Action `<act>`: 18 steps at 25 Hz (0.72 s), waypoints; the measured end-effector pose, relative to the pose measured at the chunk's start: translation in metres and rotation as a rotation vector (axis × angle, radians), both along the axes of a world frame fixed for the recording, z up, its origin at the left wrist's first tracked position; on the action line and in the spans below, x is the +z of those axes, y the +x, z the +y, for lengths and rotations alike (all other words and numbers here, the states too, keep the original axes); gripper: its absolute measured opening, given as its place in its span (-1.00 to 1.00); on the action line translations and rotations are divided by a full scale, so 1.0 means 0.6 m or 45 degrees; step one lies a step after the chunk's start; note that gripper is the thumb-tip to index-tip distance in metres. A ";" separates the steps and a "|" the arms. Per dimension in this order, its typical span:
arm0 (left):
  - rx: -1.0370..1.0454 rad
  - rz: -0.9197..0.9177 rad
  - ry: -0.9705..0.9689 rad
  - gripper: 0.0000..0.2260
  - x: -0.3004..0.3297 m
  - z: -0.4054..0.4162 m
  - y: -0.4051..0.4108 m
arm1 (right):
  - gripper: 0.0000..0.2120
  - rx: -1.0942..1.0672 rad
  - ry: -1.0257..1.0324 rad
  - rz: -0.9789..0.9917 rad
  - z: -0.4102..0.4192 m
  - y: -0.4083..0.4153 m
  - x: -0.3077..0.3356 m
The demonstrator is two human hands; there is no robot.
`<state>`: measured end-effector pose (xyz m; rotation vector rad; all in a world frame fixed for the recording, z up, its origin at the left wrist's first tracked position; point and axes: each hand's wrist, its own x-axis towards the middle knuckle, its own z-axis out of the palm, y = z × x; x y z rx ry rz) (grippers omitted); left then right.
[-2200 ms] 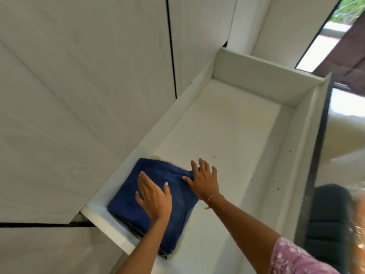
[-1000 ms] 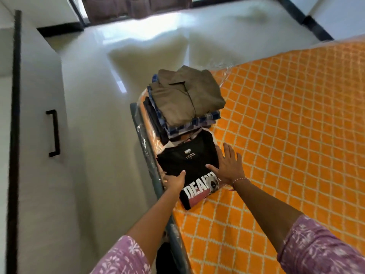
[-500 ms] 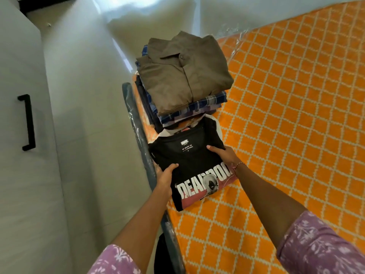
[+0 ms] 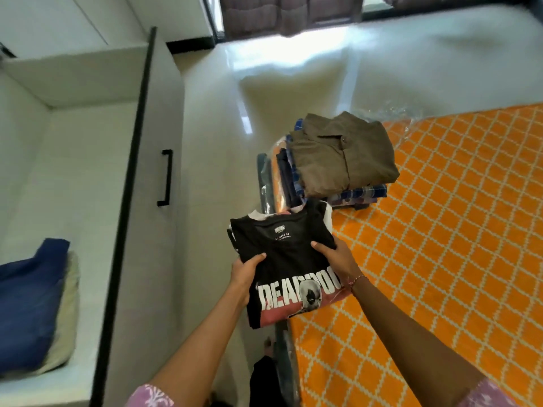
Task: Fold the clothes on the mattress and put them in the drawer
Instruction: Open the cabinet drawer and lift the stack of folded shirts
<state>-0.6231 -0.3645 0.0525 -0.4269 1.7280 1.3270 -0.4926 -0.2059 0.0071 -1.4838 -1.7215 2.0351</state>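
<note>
Both hands, the left hand point(image 4: 245, 270) and the right hand point(image 4: 338, 258), are closed on opposite edges of a folded black cotton T-shirt with white lettering and a red band point(image 4: 289, 270), thumbs on top and fingers tucked beneath. Half a second ago the shirt lay flat on the orange lattice-patterned mattress point(image 4: 440, 245); now it is lifted clear and held out over the mattress edge, toward the open white drawer point(image 4: 88, 171), so the carrying step has begun. A folded blue garment point(image 4: 28, 304) already lies in the drawer (cut off at the frame edge, with something cream under it). An olive button shirt tops the remaining folded pile point(image 4: 340, 160), whose lower layers I cannot count.
</note>
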 end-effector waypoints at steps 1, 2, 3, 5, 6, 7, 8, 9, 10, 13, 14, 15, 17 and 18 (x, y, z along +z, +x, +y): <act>0.029 0.050 0.036 -0.85 0.027 -0.011 -0.020 | -0.64 0.029 0.024 0.030 -0.005 -0.030 0.027; 0.060 0.092 0.070 -0.87 0.048 -0.021 -0.042 | -0.65 0.051 0.044 0.056 -0.009 -0.061 0.052; 0.092 0.130 0.101 -0.86 0.074 -0.035 -0.068 | -0.67 0.089 0.065 0.096 -0.015 -0.099 0.087; 0.194 0.171 0.160 -0.81 0.120 -0.061 -0.114 | -0.67 0.178 0.144 0.141 -0.031 -0.168 0.152; 0.253 0.184 0.196 -0.77 0.139 -0.078 -0.140 | -0.66 0.229 0.204 0.149 -0.042 -0.205 0.184; 0.295 0.191 0.225 -0.74 0.159 -0.093 -0.161 | -0.65 0.274 0.258 0.158 -0.049 -0.239 0.213; 0.353 0.201 0.263 -0.71 0.176 -0.113 -0.188 | -0.66 0.329 0.303 0.170 -0.061 -0.279 0.241; 0.417 0.220 0.279 -0.68 0.200 -0.143 -0.219 | -0.68 0.411 0.353 0.188 -0.082 -0.330 0.272; 0.468 0.243 0.289 -0.68 0.217 -0.166 -0.244 | -0.70 0.483 0.407 0.177 -0.098 -0.370 0.297; 0.588 0.262 0.260 -0.70 0.259 -0.253 -0.321 | -0.72 0.683 0.536 0.128 -0.166 -0.502 0.354; 0.616 0.254 0.263 -0.71 0.263 -0.276 -0.343 | -0.75 0.733 0.567 0.119 -0.188 -0.538 0.364; 0.652 0.252 0.243 -0.71 0.265 -0.309 -0.375 | -0.79 0.808 0.601 0.110 -0.218 -0.589 0.369; 0.735 0.262 0.200 -0.70 0.255 -0.357 -0.436 | -0.81 0.940 0.687 0.085 -0.267 -0.682 0.367; 0.789 0.267 0.175 -0.71 0.239 -0.378 -0.472 | -0.81 1.012 0.735 0.069 -0.290 -0.734 0.357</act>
